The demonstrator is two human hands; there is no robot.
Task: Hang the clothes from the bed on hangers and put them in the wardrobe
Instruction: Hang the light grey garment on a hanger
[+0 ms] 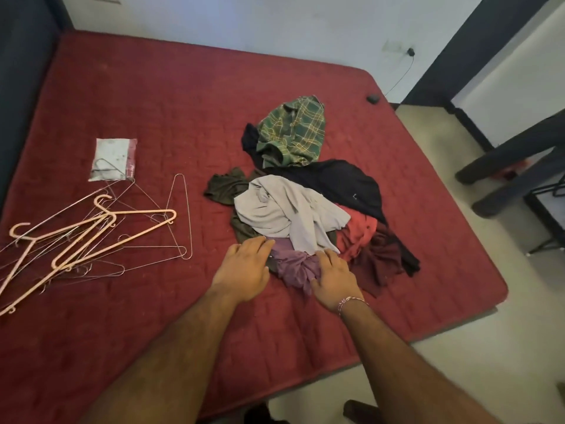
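Note:
A heap of clothes lies on the red bed [146, 111]: a green plaid shirt [293, 130], a black garment [342, 182], a light grey garment [284, 209], red and maroon pieces [367, 240], and a crumpled purple garment [293, 267] at the near edge. My left hand [244, 267] rests on the purple garment's left side, fingers apart and lying flat. My right hand [333, 280] presses on its right side, fingers curled into the fabric. A loose pile of pink plastic and thin wire hangers [91, 234] lies at the left of the bed.
A small plastic packet [113, 159] lies beyond the hangers. A dark small object [373, 98] sits at the bed's far right corner, with a cable running to a wall socket [411, 52]. Dark furniture legs [501, 179] stand on the floor at right.

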